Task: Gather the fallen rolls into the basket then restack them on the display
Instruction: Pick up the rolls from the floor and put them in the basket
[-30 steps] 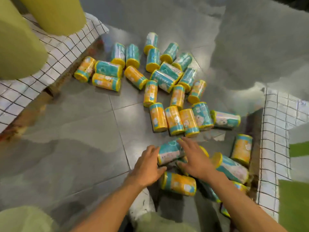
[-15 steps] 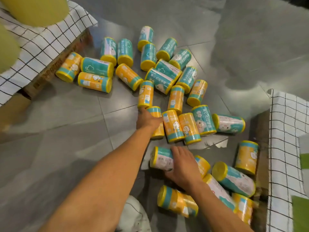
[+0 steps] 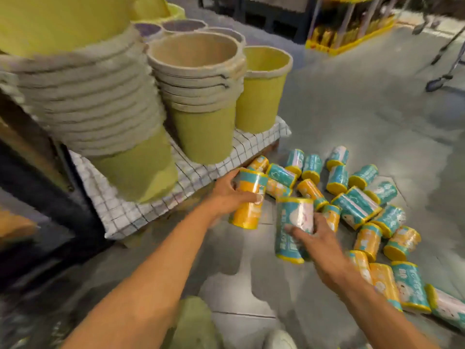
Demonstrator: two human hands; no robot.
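Grey floor tiles [image 3: 352,109] carry the spilled rolls [image 3: 357,207], a loose heap lying on their sides beside the corner of a checked-cloth platform [image 3: 251,147]. My left hand [image 3: 226,195] is wrapped round an orange roll [image 3: 249,210], tilted just off the platform's edge. My right hand [image 3: 319,240] clutches a teal roll [image 3: 293,222] close beside it, the two hands apart. Stacked green bins [image 3: 201,109] stand on the platform.
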